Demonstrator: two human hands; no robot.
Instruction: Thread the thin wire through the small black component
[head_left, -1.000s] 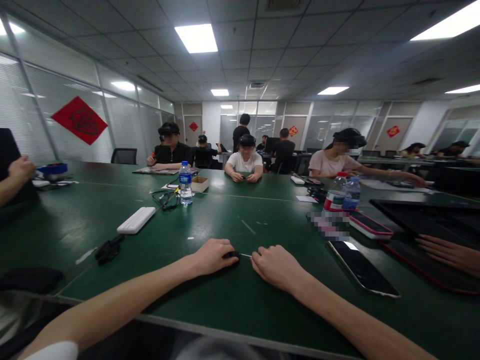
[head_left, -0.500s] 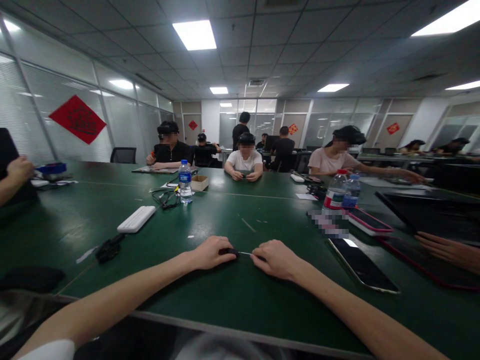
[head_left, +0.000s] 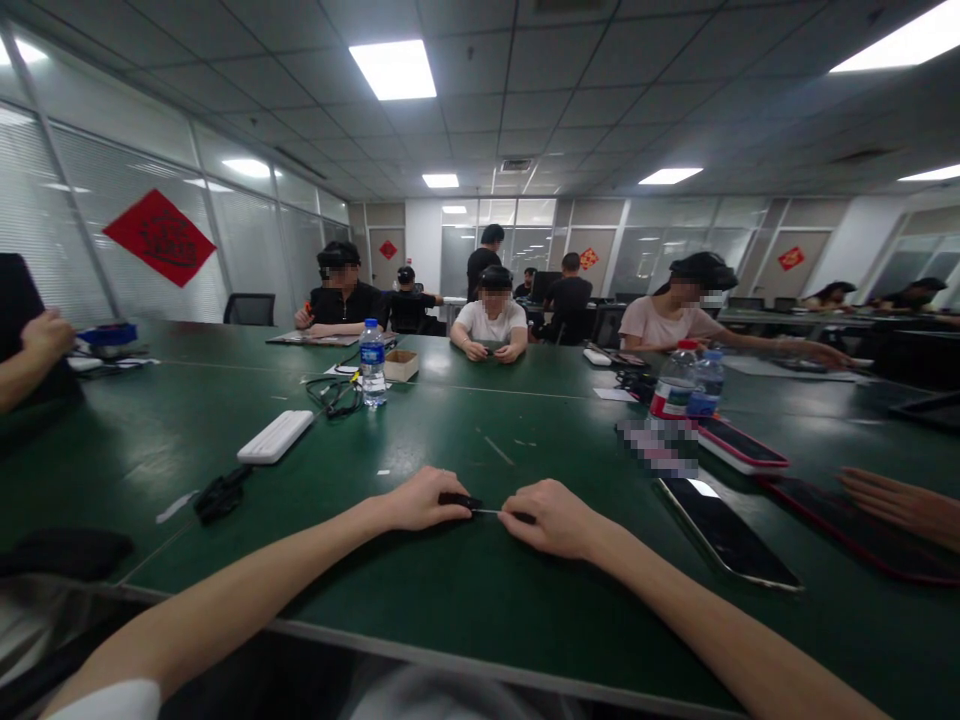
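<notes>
My left hand [head_left: 426,500] rests low over the green table, its fingers closed round a small black object [head_left: 459,501] that the fingers partly cover. Facing it, my right hand [head_left: 549,516] is closed on what looks like a small screwdriver. Its thin metal shaft [head_left: 487,512] spans the gap between the hands, with the tip at the black object. A bit of dark handle shows under my right fingers; the rest is hidden.
A white power strip [head_left: 276,437] and a black strap-like item [head_left: 221,495] lie to the left. Ahead stands a water bottle [head_left: 372,362] by cables and a small box [head_left: 400,366]. A phone [head_left: 729,532] lies right, near another person's hand [head_left: 896,505]. The table edge [head_left: 420,660] is close.
At the right, a dark flat panel has moved away from the other person's hand toward the right edge. My hands keep their hold, with only a slight shift.
</notes>
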